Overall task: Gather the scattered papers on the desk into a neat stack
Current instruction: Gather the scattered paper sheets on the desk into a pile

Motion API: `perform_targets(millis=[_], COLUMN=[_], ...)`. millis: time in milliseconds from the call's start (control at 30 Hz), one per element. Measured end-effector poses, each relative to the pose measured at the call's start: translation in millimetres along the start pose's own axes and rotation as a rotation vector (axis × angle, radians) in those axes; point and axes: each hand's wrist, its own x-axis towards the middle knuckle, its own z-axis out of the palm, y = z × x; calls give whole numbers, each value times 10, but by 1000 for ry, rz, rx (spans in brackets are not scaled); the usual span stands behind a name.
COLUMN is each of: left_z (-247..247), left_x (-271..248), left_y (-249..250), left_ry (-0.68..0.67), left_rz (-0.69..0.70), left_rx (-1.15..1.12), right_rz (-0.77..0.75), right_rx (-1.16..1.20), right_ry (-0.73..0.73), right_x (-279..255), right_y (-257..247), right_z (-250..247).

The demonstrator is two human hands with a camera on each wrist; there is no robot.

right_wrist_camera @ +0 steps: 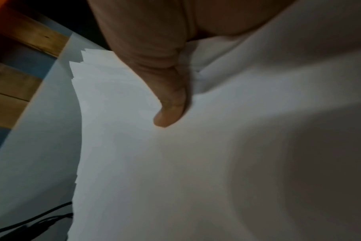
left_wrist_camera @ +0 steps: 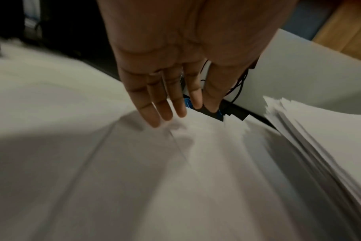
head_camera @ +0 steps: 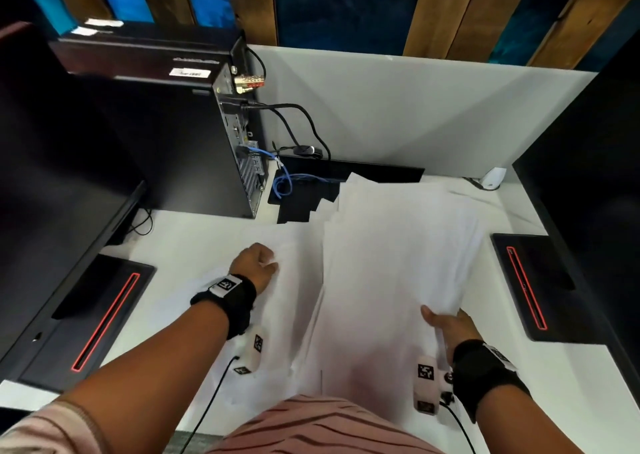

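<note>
Straight fingers of left hand seen only in left wrist view, laid flat on loose papers on worktop. Paper bundle gripped by right hand, thumb pressed on top.

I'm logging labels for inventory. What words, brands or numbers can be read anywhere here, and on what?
None can be read.
White sticker on the computer tower: dark print, too blurred.
White labels on the black box behind it: too blurred.
Square-patterned tags on the wristbands: coded marks, no words.
Papers: they look blank.
</note>
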Motion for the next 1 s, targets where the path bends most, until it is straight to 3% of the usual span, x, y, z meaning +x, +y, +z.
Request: perform_targets(millis=[100,233,333,533,700,800,1000], left_z=[-51,-20,15,66,-62,-300,-830], left_x=[148,162,118,103,42,-9,-261], left_y=[-56,6,103,293,411,467,786], left_ry=[-40,-188,-224,-307,-186,-69,170], left_rz=[23,16,0,-11,-3,0,169], left_rx=[269,386,571,657,653,516,345], right_rz=[43,58,60,54,67,88,95], right_rx=[-112,-202,-227,-219,-173,-121,-26], right_ry=[65,47,43,37,24,20,-11], right_x=[76,94,92,108,166,201,211], right_y=[142,188,176,186,233,283,276], right_z=[-34,-33,-36,-42,-65,-92,-77])
